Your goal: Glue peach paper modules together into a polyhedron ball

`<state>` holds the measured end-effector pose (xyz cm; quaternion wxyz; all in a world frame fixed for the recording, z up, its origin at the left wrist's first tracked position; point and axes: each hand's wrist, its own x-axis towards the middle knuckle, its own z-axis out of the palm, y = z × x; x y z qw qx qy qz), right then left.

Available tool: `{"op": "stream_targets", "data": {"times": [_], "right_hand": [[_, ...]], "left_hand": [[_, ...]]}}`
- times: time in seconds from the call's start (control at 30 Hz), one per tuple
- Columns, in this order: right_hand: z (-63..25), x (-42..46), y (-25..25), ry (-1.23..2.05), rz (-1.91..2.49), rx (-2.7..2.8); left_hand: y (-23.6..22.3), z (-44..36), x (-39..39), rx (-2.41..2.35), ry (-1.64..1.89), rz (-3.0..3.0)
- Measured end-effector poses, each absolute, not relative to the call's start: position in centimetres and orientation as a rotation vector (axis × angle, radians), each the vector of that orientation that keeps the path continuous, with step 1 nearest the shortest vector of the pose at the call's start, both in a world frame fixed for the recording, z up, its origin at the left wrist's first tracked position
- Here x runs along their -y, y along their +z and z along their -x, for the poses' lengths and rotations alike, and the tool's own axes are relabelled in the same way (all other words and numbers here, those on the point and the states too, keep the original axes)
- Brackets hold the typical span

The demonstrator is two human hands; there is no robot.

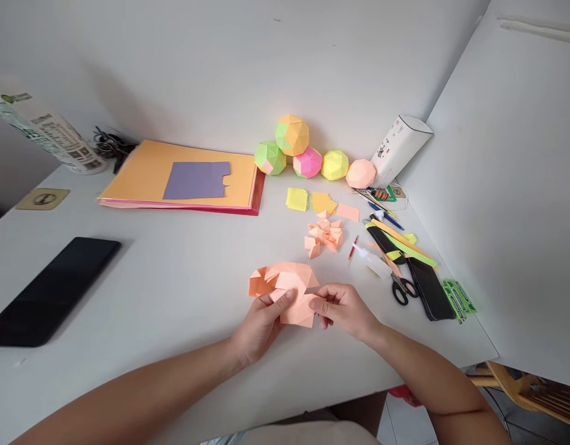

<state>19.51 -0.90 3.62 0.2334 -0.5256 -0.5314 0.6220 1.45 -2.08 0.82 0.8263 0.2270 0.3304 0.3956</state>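
Note:
Near the front of the desk I hold a partly joined peach paper model (289, 276) made of folded facets, its left end open and hollow. My left hand (262, 321) grips its lower left side, thumb on top. With thumb and fingers my right hand (343, 311) pinches a flap on its right side. Just beyond lies a pile of small folded peach paper pieces (325, 233). Behind it are a yellow paper stack (297, 199), orange paper squares (322, 202) and a peach paper strip (347, 212).
Several finished paper balls (335, 165) line the wall beside a white box (400, 151). At right lie a glue bottle (375, 262), scissors (404, 289), and a black phone (430, 289). Coloured sheets (146, 173) and a black tablet (55, 290) occupy the left.

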Motion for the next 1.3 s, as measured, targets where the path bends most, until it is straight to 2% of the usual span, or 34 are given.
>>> {"op": "stream_targets", "data": {"times": [0.5,1.3], "right_hand": [[-19.38,1.17,3.84,1.594,1.468,1.498],[-19.29,1.08,3.47,1.676,1.353,1.402]], "left_hand": [[0.82,-1.66,2.27,-0.717,0.857,-0.503],[1.47,-1.7,2.07,-0.613,0.84,-0.548]]}}
